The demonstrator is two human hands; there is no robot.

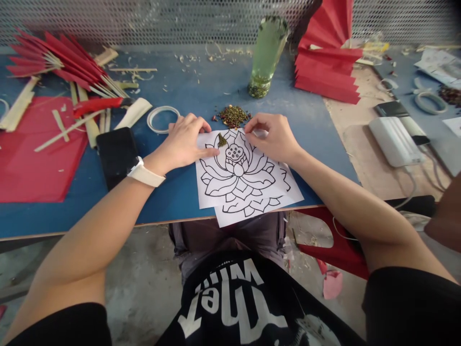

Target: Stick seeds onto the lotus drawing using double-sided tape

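Note:
Two sheets of white paper with black lotus line drawings lie overlapped on the blue table, the top drawing (216, 190) partly covering the lower sheet (230, 218). A small dark green patch of grains (222, 140) sits on one upper petal. My left hand (185, 139) rests open on the sheet's upper left, thumb and fingers apart. At the upper right edge of the paper is my right hand (270, 134), its fingertips pinched together; whatever is between them is too small to make out. Just beyond the paper lies a pile of green and reddish grains (234, 116).
A clear bottle of greenish liquid (268, 57) stands behind the pile. To the left are a tape roll (163, 119), a black phone (117, 156), a red-handled tool (97, 106) and red folded fans (68, 57). A white power bank (394, 139) lies at right.

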